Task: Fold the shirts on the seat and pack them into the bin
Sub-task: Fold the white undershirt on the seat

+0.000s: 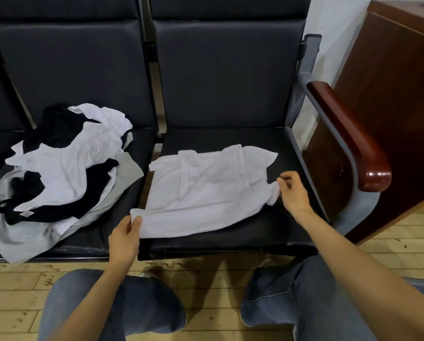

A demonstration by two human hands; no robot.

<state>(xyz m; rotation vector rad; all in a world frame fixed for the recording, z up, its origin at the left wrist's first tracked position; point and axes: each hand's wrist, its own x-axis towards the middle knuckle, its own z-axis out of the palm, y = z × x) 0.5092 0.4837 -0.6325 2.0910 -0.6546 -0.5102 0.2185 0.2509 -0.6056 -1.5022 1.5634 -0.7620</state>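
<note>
A white shirt (206, 188) lies spread flat on the right-hand seat (243, 239), its thin, soft cotton lightly wrinkled, with one sleeve pointing toward the back corner. The left hand (124, 239) pinches the shirt's near left corner between thumb and curled fingers, lifting that edge just off the front of the cushion. The right hand (293, 193) sits at the shirt's right side with its fingers loosely curled. The cloth gathers into a small twisted bunch touching those fingers, but I cannot tell whether they actually grip it.

The seat is black, smooth and slightly glossy, like leather or vinyl, with a padded back of the same material. On the next seat to the left lies a loose pile of shirts (65, 168), white, black and grey, crumpled and tangled together, with a grey one hanging over the front edge. A rounded, polished reddish wooden armrest (348, 134) on a grey metal frame closes off the right side, just beside a dark brown wooden cabinet (390, 82). Below are pale, scuffed floorboards (14, 291) and the person's knees in blue jeans (142, 306).
</note>
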